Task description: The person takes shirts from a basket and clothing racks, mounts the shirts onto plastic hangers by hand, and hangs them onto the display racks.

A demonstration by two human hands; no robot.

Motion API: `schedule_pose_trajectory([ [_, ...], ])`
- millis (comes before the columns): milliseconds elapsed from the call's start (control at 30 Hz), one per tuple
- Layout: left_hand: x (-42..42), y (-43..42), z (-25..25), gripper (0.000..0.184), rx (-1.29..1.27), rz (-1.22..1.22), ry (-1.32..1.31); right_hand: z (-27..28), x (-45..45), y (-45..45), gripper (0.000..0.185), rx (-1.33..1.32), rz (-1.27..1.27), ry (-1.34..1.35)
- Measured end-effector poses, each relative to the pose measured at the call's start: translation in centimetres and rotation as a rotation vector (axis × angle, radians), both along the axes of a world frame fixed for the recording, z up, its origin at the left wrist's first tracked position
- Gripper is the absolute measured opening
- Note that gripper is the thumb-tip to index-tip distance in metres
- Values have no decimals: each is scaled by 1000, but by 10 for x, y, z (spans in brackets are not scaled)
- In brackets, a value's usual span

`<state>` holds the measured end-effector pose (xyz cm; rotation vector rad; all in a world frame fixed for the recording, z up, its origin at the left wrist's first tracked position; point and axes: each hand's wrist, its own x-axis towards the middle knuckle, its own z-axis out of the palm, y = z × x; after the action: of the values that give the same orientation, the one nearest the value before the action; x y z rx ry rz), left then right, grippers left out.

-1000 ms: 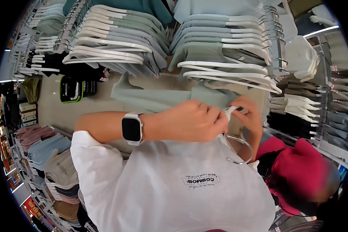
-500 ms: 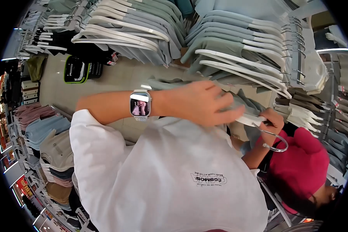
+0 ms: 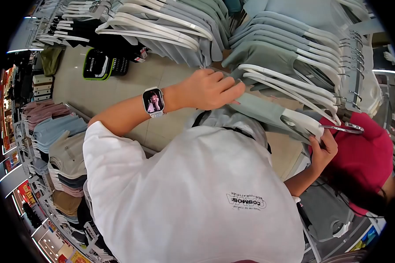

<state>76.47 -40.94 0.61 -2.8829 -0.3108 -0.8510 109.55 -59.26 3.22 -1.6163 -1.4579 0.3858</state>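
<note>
My left hand (image 3: 215,90), a watch (image 3: 153,101) on its wrist, is closed on the edge of a grey-green shirt (image 3: 256,109) held in front of my chest. That shirt hangs on a white hanger (image 3: 303,121) with a metal hook (image 3: 349,128) pointing right. My right hand (image 3: 324,150) grips the hanger just below the hook, thumb and fingers pinched around it. Just beyond the shirt, more white hangers (image 3: 289,90) with grey-green shirts (image 3: 267,59) hang on a rail. The lower part of the held shirt is partly hidden.
A black basket with a green rim (image 3: 95,79) stands on the tiled floor (image 3: 160,72). Folded clothes (image 3: 68,149) fill racks on the left. A person in a pink top (image 3: 362,158) is close by my right arm. Grey shirts (image 3: 175,48) hang ahead.
My left hand, blurred and open-fingered over the shirt before, has moved back up-left and closed on its edge. My right hand and the hanger have shifted slightly right, and the shirt is stretched out more.
</note>
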Motion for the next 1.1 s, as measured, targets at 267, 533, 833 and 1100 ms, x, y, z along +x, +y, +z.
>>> schedule_pose_trajectory([
  [267,-7,18,7,19,-736,-144,88,7,-8,2,19,5,-70,-148],
  [533,-27,39,-6,28,-1452,-98,233,16,-8,3,21,61,-98,-274],
  [833,1,4,6,20,-1306,-19,-175,19,-10,9,18,119,-158,-284],
  [1100,2,-2,3,21,-826,-76,-41,15,5,2,18,43,-122,-225],
])
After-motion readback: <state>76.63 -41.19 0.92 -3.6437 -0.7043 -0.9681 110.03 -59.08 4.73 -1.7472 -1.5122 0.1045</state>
